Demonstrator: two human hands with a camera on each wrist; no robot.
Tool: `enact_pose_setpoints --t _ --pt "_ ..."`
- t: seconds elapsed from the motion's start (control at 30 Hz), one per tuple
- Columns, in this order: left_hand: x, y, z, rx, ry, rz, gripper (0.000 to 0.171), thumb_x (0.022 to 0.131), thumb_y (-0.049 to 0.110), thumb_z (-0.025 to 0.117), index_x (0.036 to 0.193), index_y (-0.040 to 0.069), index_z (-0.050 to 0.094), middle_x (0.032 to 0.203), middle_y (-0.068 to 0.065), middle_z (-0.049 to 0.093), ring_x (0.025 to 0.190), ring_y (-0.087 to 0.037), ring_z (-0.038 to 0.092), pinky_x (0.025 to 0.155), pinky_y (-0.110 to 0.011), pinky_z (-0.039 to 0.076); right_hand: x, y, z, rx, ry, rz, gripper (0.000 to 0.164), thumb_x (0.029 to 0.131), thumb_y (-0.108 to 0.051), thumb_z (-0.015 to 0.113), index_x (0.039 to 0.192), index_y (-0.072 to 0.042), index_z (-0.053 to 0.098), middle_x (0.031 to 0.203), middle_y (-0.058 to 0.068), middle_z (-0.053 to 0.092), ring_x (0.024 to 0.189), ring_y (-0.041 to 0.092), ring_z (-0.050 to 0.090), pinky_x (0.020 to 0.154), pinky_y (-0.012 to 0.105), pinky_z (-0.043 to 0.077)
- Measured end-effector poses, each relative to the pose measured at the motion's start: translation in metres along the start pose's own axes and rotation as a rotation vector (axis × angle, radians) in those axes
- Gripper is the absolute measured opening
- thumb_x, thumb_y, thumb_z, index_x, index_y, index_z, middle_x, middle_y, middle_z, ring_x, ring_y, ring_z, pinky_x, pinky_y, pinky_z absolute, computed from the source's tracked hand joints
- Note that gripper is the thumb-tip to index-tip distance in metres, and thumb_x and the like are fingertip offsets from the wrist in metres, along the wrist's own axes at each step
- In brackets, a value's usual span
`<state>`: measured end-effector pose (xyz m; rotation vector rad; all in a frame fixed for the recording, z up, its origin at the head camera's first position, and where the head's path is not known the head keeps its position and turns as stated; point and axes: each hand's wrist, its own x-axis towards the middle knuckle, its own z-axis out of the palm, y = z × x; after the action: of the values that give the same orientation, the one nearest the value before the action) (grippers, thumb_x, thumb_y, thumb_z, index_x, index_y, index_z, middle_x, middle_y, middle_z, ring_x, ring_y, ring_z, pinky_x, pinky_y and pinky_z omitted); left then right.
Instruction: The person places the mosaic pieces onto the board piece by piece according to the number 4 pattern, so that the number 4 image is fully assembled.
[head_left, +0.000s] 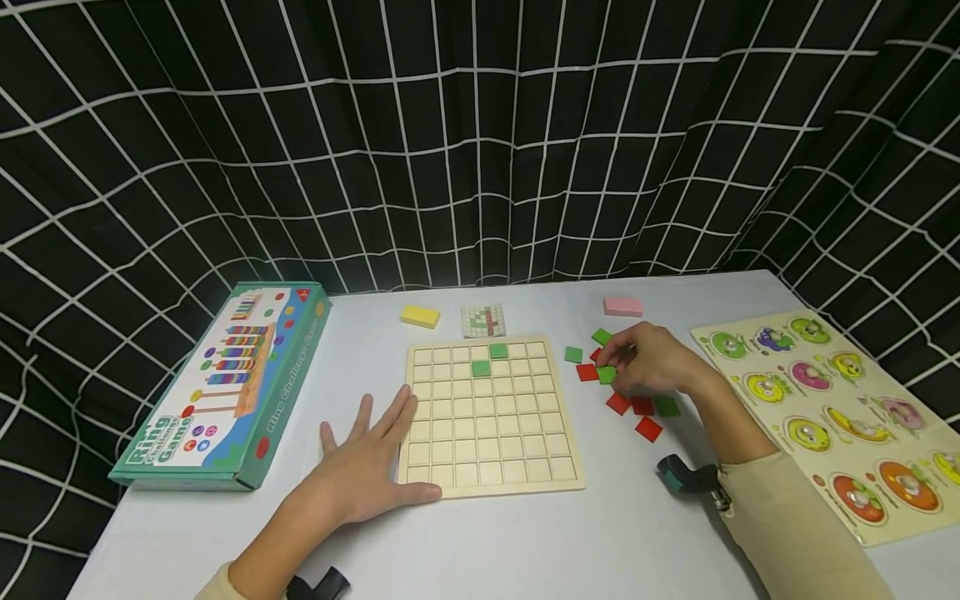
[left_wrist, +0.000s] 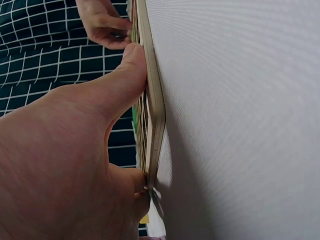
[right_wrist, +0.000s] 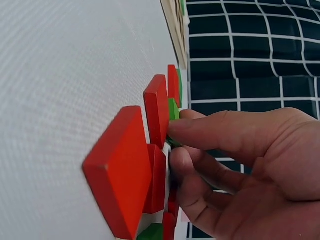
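A wooden grid board (head_left: 491,492) lies mid-table, with two green square tiles (head_left: 481,368) in cells near its far edge. My left hand (head_left: 367,475) rests against its near left corner, fingers spread, the thumb (left_wrist: 134,62) on the near edge. My right hand (head_left: 651,358) is over loose tiles right of the board. Its thumb and fingertips pinch a green tile (head_left: 606,375), partly hidden by the thumb in the right wrist view. Several red tiles (head_left: 648,429) and other green tiles (head_left: 667,406) lie around that hand.
Behind the board are a small pattern card (head_left: 483,321), a yellow block (head_left: 420,317) and a pink block (head_left: 622,307). A green game box (head_left: 225,383) lies at left. At right, a fruit and vegetable knob puzzle (head_left: 825,400) lies beneath the right forearm's outer side.
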<state>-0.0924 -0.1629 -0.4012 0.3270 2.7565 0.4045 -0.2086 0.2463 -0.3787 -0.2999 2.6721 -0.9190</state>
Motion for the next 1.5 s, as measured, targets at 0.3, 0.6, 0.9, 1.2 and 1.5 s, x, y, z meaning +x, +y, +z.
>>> enact_pose_setpoints --t 0.3,0.6,0.9,1.2,1.5 --pt "0.0 0.0 -0.001 0.003 0.007 0.002 0.125 0.076 0.087 0.066 0.169 0.024 0.011 0.177 0.007 0.002 0.161 -0.045 0.001 0.105 -0.091 0.001 0.0 -0.001 -0.003 -0.02 0.041 0.029 0.028 0.078 0.001 0.077 0.105 -0.005 0.079 0.091 0.01 0.069 0.086 0.025 0.059 0.071 0.032 0.051" --pt "0.0 0.0 -0.001 0.003 0.01 0.003 0.126 0.076 0.086 0.066 0.169 0.023 0.011 0.177 0.006 0.002 0.161 -0.046 0.001 0.105 -0.091 0.001 -0.002 -0.004 -0.005 0.004 0.061 0.036 0.028 0.08 -0.005 0.079 0.108 -0.008 0.081 0.098 0.011 0.072 0.092 0.026 0.059 0.075 0.033 0.051" --pt "0.001 0.0 -0.001 -0.003 0.003 0.005 0.125 0.076 0.087 0.065 0.169 0.025 0.009 0.177 0.008 -0.001 0.161 -0.045 -0.001 0.105 -0.091 -0.001 -0.002 -0.004 -0.002 0.03 0.07 0.076 0.028 0.08 -0.006 0.08 0.107 -0.008 0.082 0.102 0.012 0.071 0.093 0.027 0.059 0.076 0.032 0.051" --pt "0.0 0.0 0.0 -0.017 0.004 0.003 0.125 0.076 0.086 0.067 0.169 0.025 0.01 0.177 0.008 0.0 0.161 -0.045 -0.001 0.105 -0.091 -0.002 -0.003 -0.01 0.001 0.058 0.071 0.088 0.028 0.081 -0.007 0.081 0.109 -0.007 0.081 0.101 0.011 0.073 0.092 0.025 0.061 0.076 0.032 0.052" --pt "-0.001 0.0 0.0 -0.009 0.007 0.004 0.125 0.076 0.085 0.066 0.169 0.024 0.01 0.177 0.009 0.0 0.161 -0.045 -0.001 0.105 -0.091 -0.001 -0.005 -0.021 0.006 0.081 0.097 0.041 0.027 0.082 -0.005 0.081 0.11 -0.007 0.081 0.114 0.014 0.073 0.089 0.024 0.062 0.075 0.031 0.053"
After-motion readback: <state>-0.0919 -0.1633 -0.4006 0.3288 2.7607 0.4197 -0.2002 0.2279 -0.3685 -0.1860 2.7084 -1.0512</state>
